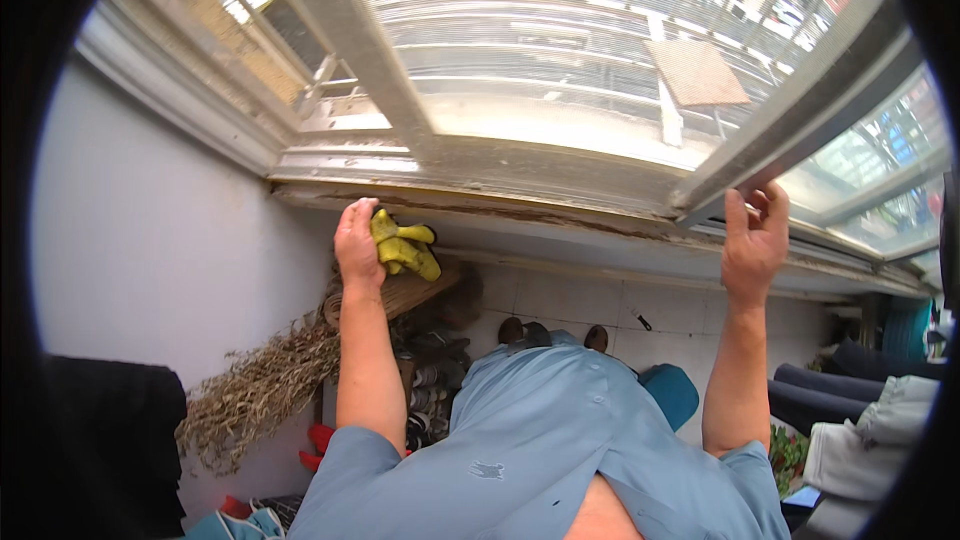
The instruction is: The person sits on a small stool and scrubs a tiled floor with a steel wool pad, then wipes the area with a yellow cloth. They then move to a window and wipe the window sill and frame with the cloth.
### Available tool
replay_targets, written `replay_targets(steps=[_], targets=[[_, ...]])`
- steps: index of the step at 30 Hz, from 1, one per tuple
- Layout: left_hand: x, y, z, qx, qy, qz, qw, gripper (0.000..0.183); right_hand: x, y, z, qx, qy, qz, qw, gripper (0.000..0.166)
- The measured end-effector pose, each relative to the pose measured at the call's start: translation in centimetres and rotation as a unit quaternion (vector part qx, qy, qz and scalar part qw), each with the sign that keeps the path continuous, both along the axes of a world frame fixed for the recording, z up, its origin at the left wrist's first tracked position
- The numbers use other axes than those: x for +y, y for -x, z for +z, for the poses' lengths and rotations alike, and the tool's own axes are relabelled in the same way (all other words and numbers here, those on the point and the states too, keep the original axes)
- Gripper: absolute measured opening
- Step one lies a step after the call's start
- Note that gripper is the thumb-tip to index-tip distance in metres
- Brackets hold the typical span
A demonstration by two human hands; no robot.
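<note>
My left hand [358,244] is at the sill, holding a crumpled yellow cloth [405,244] with finger-like folds and dark edging; it may be a glove. Only part of that grip shows. Farther right, my right hand [756,244] has its thumb and fingers curled on the lower end of an upright metal sash frame [802,105]. Between the hands runs the worn window sill [540,214], its edge brown and flaking. Behind it stands a mesh screen panel [570,82] in a pale metal frame, with a gap at its left.
Dried plants [262,382] and a rolled mat [412,296] lean below my left arm, above several shoes [426,397]. A small dark-handled tool [641,320] lies on the tiled floor [570,296]. Hanging clothes [855,427] crowd the right; a teal object [670,396] stands beside me.
</note>
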State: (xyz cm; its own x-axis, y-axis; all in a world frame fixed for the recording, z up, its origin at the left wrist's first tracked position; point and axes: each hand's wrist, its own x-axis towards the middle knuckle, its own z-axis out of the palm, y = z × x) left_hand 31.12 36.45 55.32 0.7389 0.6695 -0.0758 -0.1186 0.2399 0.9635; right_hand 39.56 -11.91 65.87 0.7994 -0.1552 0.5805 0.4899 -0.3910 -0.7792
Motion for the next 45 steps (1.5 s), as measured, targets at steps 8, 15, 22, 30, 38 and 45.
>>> replay_targets(steps=[8,15,22,30,38,45], targets=[[1.5,-0.4,-1.3,0.036,-0.014,-0.020,0.999,0.024,-0.2,0.3,1.5,-0.033,0.102,-0.046,0.993,0.049],[1.4,-1.6,-2.0,0.046,0.006,-0.036,0.998,0.033,0.1,0.6,3.1,-0.019,0.139,-0.120,0.983,0.051],[1.5,-1.4,-1.6,0.069,0.000,-0.037,0.997,0.034,-4.6,0.1,1.4,-0.061,0.089,-0.130,0.986,0.045],[6.0,1.8,-4.3,0.078,-0.009,-0.028,0.997,0.040,-22.1,-5.3,0.9,-0.071,-0.107,-0.258,0.958,0.043],[-1.0,1.8,1.1,0.152,-0.034,-0.025,0.987,0.035,-42.9,-7.2,3.3,-0.052,-0.166,-0.386,0.906,0.052],[-8.3,3.6,-2.1,0.133,-0.032,0.116,0.984,0.038,-57.3,-10.6,3.4,-0.035,-0.075,-0.519,0.851,0.060]])
